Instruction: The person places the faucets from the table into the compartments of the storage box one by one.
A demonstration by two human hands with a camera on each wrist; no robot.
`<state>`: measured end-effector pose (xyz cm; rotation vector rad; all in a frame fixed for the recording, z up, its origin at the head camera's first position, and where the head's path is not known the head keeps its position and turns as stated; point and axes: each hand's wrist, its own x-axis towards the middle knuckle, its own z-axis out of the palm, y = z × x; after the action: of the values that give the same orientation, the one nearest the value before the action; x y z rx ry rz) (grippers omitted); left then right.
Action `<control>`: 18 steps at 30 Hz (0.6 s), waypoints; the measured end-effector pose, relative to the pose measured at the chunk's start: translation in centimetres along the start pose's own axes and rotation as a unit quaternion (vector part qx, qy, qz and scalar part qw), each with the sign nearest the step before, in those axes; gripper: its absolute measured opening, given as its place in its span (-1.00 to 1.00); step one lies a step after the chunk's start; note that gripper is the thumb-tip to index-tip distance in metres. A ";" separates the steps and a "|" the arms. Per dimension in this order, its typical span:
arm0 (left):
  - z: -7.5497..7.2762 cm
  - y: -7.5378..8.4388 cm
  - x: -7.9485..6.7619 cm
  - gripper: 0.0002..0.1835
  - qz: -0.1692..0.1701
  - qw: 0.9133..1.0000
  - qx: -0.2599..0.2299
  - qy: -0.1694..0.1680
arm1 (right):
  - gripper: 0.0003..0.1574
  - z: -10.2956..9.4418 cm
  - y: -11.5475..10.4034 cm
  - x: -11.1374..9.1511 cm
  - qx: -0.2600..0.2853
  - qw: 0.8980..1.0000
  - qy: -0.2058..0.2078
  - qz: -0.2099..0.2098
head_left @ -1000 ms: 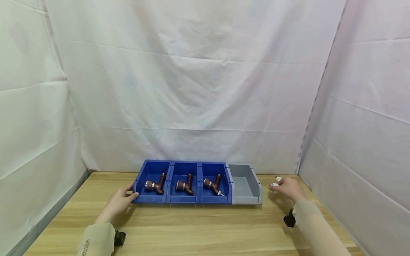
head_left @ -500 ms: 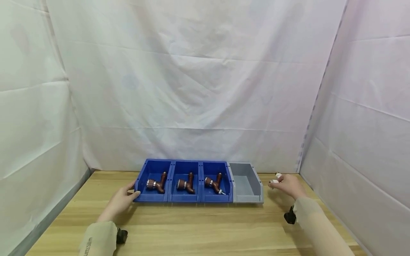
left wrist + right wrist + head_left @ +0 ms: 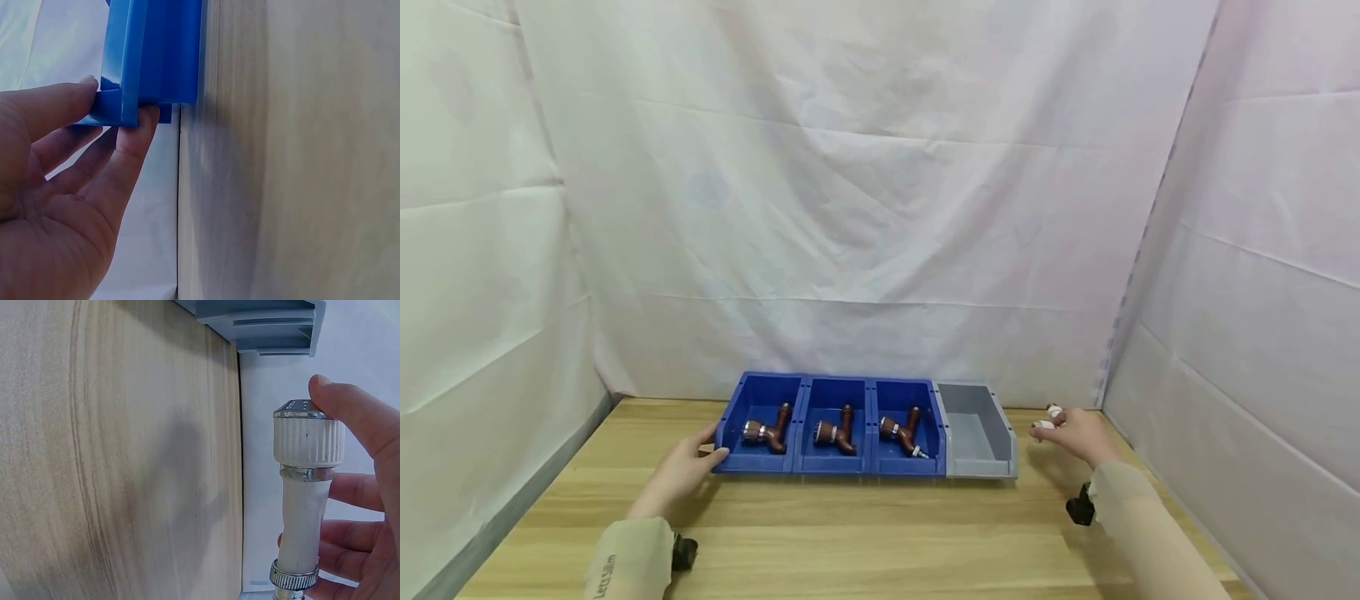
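Observation:
My left hand pinches the front left corner of the leftmost blue bin; the left wrist view shows thumb and fingers on the blue bin's edge. To the right of the grey bin, my right hand holds a white tap. The right wrist view shows the white tap with a ribbed knob and metal rings, the thumb touching its knob end and fingers behind it. Each blue bin contains a brown tap: left, middle, right, the last with a metal tip.
The three blue bins and the grey one stand side by side on a wooden table. White cloth hangs behind the table and along both sides. No item shows inside the grey bin.
The bins and both hands sit slightly further right in the view than a second ago, as does the backdrop. Both hands keep their hold.

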<state>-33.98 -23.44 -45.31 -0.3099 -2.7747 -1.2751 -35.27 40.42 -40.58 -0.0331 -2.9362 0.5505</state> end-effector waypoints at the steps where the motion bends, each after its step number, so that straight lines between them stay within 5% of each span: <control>1: 0.0 0.0 0.0 -0.36 0.000 1.000 0.000 -0.001 | -0.23 0.0 0.0 0.0 0.003 1.000 -0.002 0.002; 18: -0.4 -0.5 0.7 -0.35 0.002 1.000 -0.007 -0.023 | -0.26 -0.2 -0.1 0.1 -0.005 1.000 0.005 0.001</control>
<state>-34.78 -23.92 -45.33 -0.3492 -2.8028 -1.3048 -35.30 40.38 -40.34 -0.0404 -2.9298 0.5342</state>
